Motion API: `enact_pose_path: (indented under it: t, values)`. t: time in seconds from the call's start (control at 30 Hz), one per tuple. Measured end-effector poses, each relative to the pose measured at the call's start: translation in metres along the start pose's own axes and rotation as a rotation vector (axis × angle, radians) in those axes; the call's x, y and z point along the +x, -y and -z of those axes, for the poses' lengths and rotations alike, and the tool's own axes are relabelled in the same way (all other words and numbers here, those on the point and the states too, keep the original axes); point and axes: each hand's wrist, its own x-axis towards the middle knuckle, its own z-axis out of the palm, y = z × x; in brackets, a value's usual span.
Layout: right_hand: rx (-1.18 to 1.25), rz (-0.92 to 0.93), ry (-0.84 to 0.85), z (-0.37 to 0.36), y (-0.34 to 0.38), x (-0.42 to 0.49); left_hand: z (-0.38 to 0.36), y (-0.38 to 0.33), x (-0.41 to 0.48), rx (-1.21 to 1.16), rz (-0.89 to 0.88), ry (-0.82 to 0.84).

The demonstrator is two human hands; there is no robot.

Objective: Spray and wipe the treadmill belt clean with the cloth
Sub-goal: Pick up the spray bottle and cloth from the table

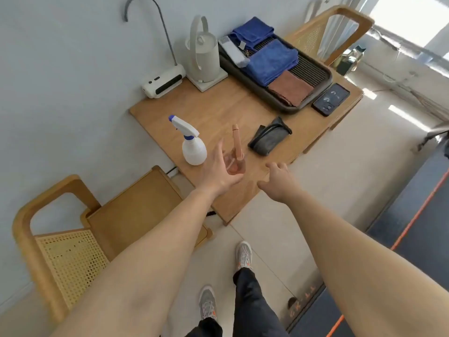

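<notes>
The table is showing a light wood tone with a visible grain. Near its front edge, the spray bottle is showing a white body and head with a blue nozzle tip and blue collar. Beside it, a clear bottle is showing a pinkish-tan tint and cap. A pouch is showing dark grey and black. Toward the back right corner, the tray is showing dark brown with a ribbed pattern, carrying two blue cloths and one brown cloth. The kettle is showing pale grey. The chairs are showing tan wood with woven cane mesh.
</notes>
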Motion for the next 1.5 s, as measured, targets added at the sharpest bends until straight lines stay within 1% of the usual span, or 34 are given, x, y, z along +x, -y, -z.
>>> enact_pose_path:
  t: [0.13, 0.23, 0.43, 0.6, 0.67, 0.73, 0.77, 0.8, 0.83, 0.87, 0.9, 0.93, 1.0, 1.03, 1.07, 1.1, 1.17, 1.33, 1.5]
  values:
    - [-0.040, 0.000, -0.025, 0.012, -0.010, 0.059, -0.014, 0.001, 0.029, -0.069, 0.047, -0.023]
    - [-0.177, 0.037, -0.057, 0.020, -0.014, 0.106, -0.025, -0.005, 0.048, -0.106, 0.022, -0.091]
    - [-0.446, 0.111, 0.005, 0.021, -0.017, 0.162, -0.040, -0.002, 0.066, -0.143, -0.003, -0.221]
    - [-0.536, 0.245, -0.110, 0.024, -0.026, 0.189, -0.043, 0.004, 0.082, -0.236, 0.030, -0.254]
    - [-0.529, 0.301, -0.143, 0.033, -0.025, 0.193, -0.042, 0.001, 0.090, -0.274, 0.058, -0.259]
    - [-0.408, 0.315, -0.197, 0.039, -0.025, 0.191, -0.043, -0.004, 0.099, -0.323, 0.082, -0.266]
    - [-0.280, 0.265, -0.202, 0.041, -0.024, 0.187, -0.045, -0.008, 0.104, -0.347, 0.101, -0.269]
    - [-0.105, 0.167, -0.156, 0.042, -0.022, 0.180, -0.046, -0.012, 0.107, -0.376, 0.116, -0.270]
    - [0.138, 0.051, -0.079, 0.044, -0.019, 0.172, -0.046, -0.015, 0.110, -0.402, 0.136, -0.271]
    - [0.435, -0.073, 0.001, 0.044, -0.016, 0.162, -0.046, -0.019, 0.113, -0.429, 0.163, -0.271]
    - [0.729, -0.187, 0.056, 0.043, -0.014, 0.150, -0.045, -0.022, 0.113, -0.450, 0.197, -0.265]
    - [0.967, -0.283, 0.090, 0.042, -0.014, 0.139, -0.042, -0.027, 0.112, -0.468, 0.226, -0.261]
    - [1.355, -0.410, 0.108, 0.038, -0.019, 0.115, -0.035, -0.039, 0.107, -0.550, 0.258, -0.248]
    - [1.515, -0.433, 0.107, 0.036, -0.022, 0.102, -0.031, -0.046, 0.102, -0.618, 0.257, -0.239]
    - [1.624, -0.433, 0.102, 0.034, -0.025, 0.090, -0.026, -0.053, 0.096, -0.677, 0.249, -0.231]
    - [1.684, -0.425, 0.090, 0.034, -0.027, 0.078, -0.020, -0.061, 0.090, -0.706, 0.245, -0.227]
    - [1.695, -0.426, 0.053, 0.033, -0.031, 0.054, -0.010, -0.077, 0.076, -0.727, 0.234, -0.200]
    - [1.486, -0.425, -0.046, 0.034, -0.049, -0.003, 0.002, -0.105, 0.046, -0.754, 0.164, -0.085]
    - [1.460, -0.497, -0.115, 0.022, -0.055, -0.071, -0.007, -0.125, 0.006, -0.737, 0.106, 0.108]
